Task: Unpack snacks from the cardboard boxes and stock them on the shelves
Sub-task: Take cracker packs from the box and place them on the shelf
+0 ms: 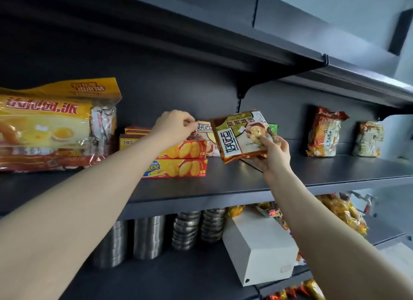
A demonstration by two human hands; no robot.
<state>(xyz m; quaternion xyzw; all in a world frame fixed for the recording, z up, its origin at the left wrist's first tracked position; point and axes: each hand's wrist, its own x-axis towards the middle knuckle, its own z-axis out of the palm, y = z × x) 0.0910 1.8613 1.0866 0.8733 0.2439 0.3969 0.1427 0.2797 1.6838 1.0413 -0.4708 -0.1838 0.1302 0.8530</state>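
Below my shelf, stacks of round metal tins [185,230] stand at about six o'clock, with a white box [257,244] tilted just right of them, toward five o'clock.

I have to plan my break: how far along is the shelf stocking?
Done: the middle shelf already holds a big yellow bag, stacked cheese biscuit boxes and two packets at right. In hand: the right hand holds a biscuit packet, while the left hand pinches one standing on the shelf. Left: no cardboard boxes are in view, so I cannot tell.
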